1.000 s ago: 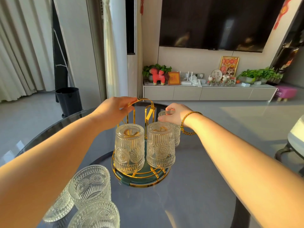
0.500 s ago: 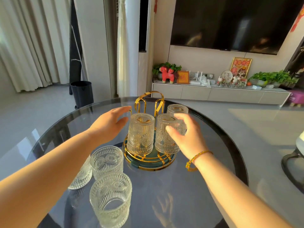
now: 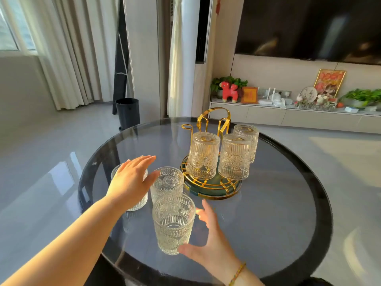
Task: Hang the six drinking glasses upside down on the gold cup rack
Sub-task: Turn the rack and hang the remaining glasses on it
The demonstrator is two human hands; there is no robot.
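Three glasses hang mouth-down on the gold cup rack (image 3: pixel 214 182); three stand upright on the tabletop (image 3: pixel 268 223). The nearest glass (image 3: pixel 173 222), its long axis vertical, sits just left of the right hand (image 3: pixel 208 248), whose grip is spread wide and empty. The left hand (image 3: pixel 132 178), also spread, hovers over the far-left glass (image 3: pixel 136 203), beside the middle glass (image 3: pixel 167 183).
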